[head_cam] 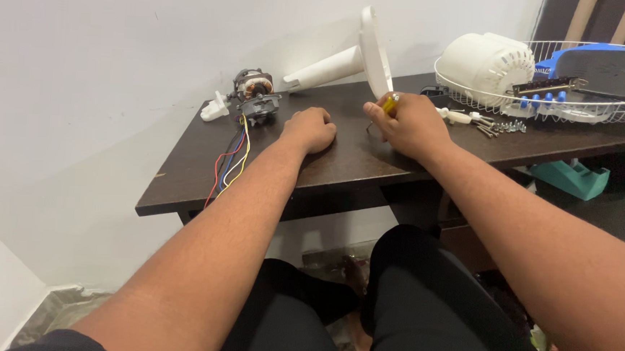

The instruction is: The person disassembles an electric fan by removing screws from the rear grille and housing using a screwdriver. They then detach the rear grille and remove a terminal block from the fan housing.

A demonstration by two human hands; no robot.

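My left hand [311,129] rests as a closed fist on the dark brown table [190,168], holding nothing that I can see. My right hand [411,124] grips a screwdriver with a yellow handle [391,102], its thin shaft pointing down at the tabletop. A small electric motor [256,96] with copper windings lies left of my left hand. Red, blue and yellow wires [232,160] trail from it toward the table's front edge. A white fan stand with a round base [367,52] lies on its side behind both hands.
A wire fan guard [620,111] at the right holds a white motor housing [487,63], a blue fan blade and a dark panel. Loose screws [500,126] and a small white part lie beside it. A white plastic piece [215,108] sits by the wall. My knees are under the table.
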